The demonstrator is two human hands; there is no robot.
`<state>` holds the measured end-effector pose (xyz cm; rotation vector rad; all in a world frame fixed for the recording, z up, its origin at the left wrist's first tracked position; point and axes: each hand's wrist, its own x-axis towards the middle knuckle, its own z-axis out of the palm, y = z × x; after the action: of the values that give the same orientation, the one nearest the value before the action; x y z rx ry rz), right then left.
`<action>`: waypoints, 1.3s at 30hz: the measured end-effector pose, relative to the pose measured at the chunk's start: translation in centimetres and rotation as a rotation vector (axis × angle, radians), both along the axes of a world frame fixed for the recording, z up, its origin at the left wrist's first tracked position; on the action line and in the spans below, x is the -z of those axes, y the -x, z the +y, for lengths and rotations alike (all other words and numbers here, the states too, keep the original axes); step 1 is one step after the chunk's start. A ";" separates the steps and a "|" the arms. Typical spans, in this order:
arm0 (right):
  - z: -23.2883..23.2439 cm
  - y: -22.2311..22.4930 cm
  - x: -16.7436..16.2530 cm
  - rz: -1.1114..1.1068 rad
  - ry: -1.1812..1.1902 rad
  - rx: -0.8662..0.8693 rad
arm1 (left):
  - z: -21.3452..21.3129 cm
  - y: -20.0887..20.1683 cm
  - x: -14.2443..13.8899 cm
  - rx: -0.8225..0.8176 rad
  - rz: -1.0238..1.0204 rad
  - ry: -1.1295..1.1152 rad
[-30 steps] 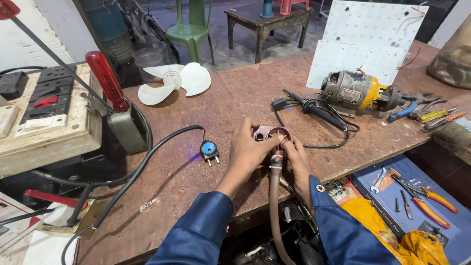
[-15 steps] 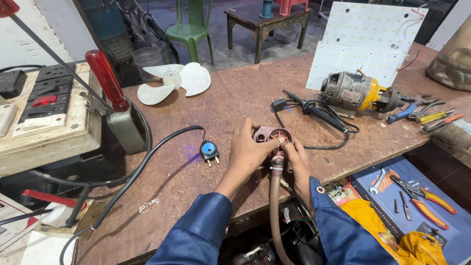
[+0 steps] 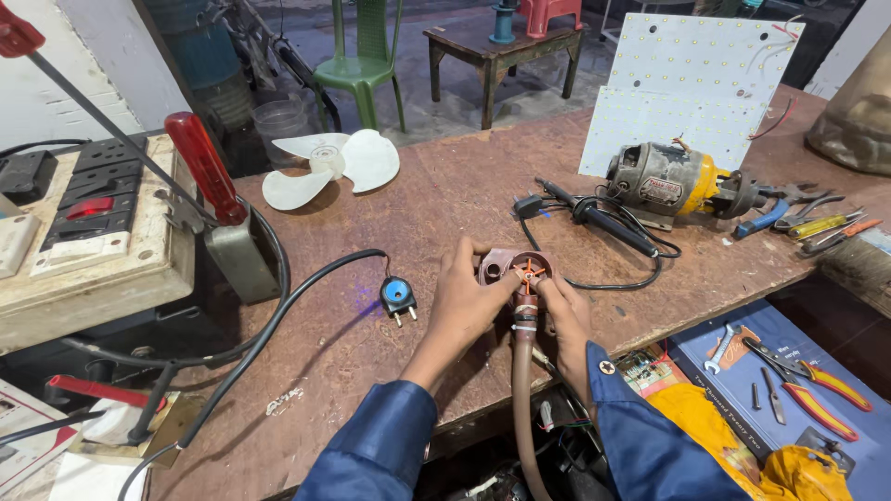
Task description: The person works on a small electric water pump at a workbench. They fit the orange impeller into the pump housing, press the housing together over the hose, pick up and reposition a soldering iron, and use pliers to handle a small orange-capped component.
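Two hands meet at the near edge of the desk (image 3: 390,353), both on a small brownish pump housing (image 3: 516,271) whose round opening shows an orange impeller inside. A brown hose (image 3: 522,390) runs from its lower end, off the desk edge and down between the blue sleeves. The left hand (image 3: 461,306) cups the housing's left side, its fingers curled against the body; the right hand (image 3: 564,311) pinches the neck where the hose joins. The desk is worn reddish-brown board. A blue plug (image 3: 397,297) on a black cable lies just left of the hands, a white fan blade (image 3: 325,167) farther back, and a grey and yellow motor (image 3: 668,184) to the right, beside white LED panels (image 3: 691,88).
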<state>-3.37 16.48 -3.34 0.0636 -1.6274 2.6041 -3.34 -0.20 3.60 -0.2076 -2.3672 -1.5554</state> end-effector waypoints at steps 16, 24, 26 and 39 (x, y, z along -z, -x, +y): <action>-0.7 -0.1 -0.8 -0.019 -0.013 0.036 | -0.1 -0.1 -1.4 -0.008 -0.029 0.010; -0.5 -1.7 -2.7 -0.095 -0.043 -0.052 | 0.1 -0.2 -1.7 -0.028 -0.003 0.030; -0.4 -1.9 -2.8 -0.106 -0.061 -0.077 | 0.1 -0.2 -1.7 -0.021 -0.025 0.019; 0.0 0.2 -1.4 -0.145 -0.212 0.082 | 0.3 -0.3 -1.9 -0.044 -0.055 0.065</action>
<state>-3.59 16.52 -1.91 -0.1812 -1.9055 2.4181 -3.01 0.09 5.48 -0.1273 -2.4494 -1.4846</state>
